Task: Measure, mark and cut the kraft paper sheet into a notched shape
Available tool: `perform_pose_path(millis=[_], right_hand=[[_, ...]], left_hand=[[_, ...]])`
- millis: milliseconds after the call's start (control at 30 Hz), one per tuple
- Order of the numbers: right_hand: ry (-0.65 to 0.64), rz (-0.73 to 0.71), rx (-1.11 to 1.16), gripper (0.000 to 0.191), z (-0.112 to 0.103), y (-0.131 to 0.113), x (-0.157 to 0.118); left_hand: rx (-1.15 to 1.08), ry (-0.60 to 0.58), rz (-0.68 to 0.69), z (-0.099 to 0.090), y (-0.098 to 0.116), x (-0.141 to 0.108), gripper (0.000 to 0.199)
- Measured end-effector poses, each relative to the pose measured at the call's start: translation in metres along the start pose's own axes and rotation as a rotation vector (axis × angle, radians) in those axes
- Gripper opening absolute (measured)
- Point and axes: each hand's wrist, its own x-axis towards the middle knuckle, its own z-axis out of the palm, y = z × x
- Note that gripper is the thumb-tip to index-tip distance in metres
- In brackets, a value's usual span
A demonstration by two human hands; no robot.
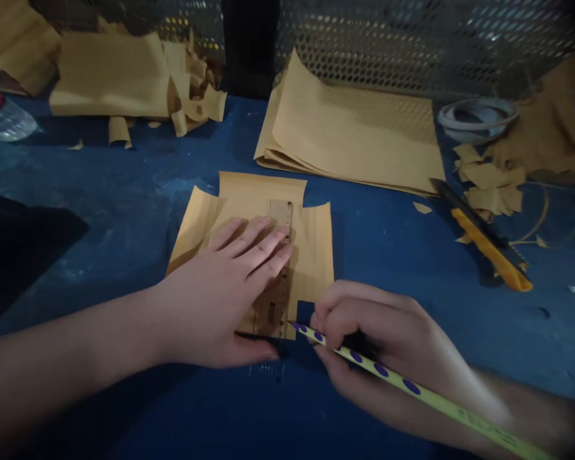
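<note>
A brown paper piece (316, 255) with notched corners lies flat on the blue table. On it rests a clear ruler (280, 294), running from the paper's top part down past its lower edge. My left hand (220, 294) is spread flat over the ruler and paper, fingers apart, with the thumb near the lower edge. My right hand (388, 345) grips a yellow-green pencil with purple dots (382, 369). The pencil's tip is at the ruler's right edge, near the bottom of the paper.
Folded brown sheets (359, 134) lie behind the paper. An orange and black cutter (489, 246), paper scraps (493, 185) and a tape roll (478, 118) are at the right. More brown paper (110, 73) lies back left, near a red-capped clear object (7, 121).
</note>
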Motion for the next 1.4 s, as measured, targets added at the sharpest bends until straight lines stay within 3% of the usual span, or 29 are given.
perform_pose_path(millis=[633,1400], right_hand=[[0.043,0.012,0.012,0.027,0.001,-0.0008,0.0008],[0.007,0.039,0.013,0.027,-0.0007,-0.0012,0.0011]], left_hand=[[-0.02,-0.004,-0.01,0.0007,0.0006,0.0015,0.111],[0.069,-0.021,0.005,-0.0033,0.0015,0.0017,0.111]])
